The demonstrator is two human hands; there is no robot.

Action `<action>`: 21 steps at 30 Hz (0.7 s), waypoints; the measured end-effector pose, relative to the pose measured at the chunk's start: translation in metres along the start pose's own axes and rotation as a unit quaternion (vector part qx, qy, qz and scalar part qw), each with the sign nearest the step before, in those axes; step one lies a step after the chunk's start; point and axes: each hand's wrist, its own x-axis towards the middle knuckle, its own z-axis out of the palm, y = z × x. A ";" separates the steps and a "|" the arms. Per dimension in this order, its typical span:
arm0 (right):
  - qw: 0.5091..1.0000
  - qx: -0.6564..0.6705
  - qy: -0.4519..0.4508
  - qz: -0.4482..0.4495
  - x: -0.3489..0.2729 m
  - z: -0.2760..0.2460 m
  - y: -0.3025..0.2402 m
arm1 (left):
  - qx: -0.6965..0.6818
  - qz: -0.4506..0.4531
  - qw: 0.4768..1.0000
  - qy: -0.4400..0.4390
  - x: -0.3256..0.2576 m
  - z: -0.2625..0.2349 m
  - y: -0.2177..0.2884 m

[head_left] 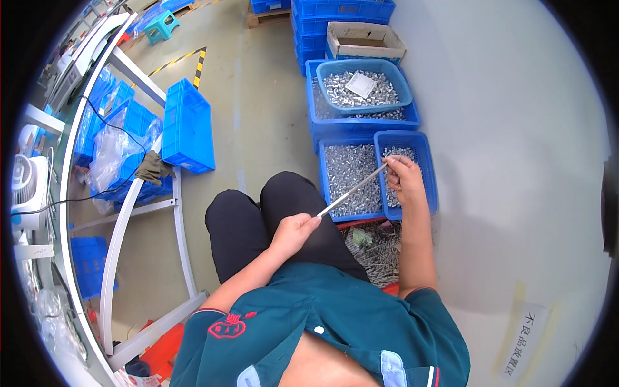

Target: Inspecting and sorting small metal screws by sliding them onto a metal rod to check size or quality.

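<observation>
A thin, straight metal rod [353, 191] slants between my two hands, its far end up to the right. My left hand [293, 236], above my thigh, is closed on the near end. The fingers of my right hand [405, 179] pinch the far end; whether a small part sits between them too is hidden. Below the right hand stands a narrow blue bin [431, 187] with small silvery metal parts. Beside it is another blue bin [324, 177] full of similar small metal pieces, and the rod passes above it.
Several thin metal rods [380, 255] lie in a red container by my right thigh. Farther off, a light-blue basin [403, 97] of metal parts rests on a larger blue crate [316, 109]. A white-framed workbench [122, 258] stands left, an upright blue crate [187, 126] beside it.
</observation>
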 end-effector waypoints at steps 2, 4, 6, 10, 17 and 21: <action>0.997 0.030 -0.062 0.043 -0.005 0.012 -0.001 | -0.032 -0.007 0.999 -0.007 0.002 0.000 -0.007; 0.988 0.017 -0.115 0.105 -0.011 0.026 0.011 | -0.065 -0.008 0.998 -0.016 0.005 0.002 -0.009; 0.973 -0.013 -0.175 0.153 -0.021 0.041 0.030 | -0.097 -0.032 0.995 -0.009 0.005 0.004 -0.010; 0.947 0.144 -0.193 0.213 -0.022 0.030 0.054 | -0.119 -0.028 0.993 -0.008 0.008 0.003 -0.016; 0.925 0.322 -0.129 0.152 -0.006 -0.001 0.056 | -0.108 -0.053 0.993 -0.016 0.006 0.000 -0.011; 0.877 0.422 -0.183 0.142 0.002 -0.013 0.051 | -0.098 -0.044 0.994 -0.018 0.004 0.000 -0.009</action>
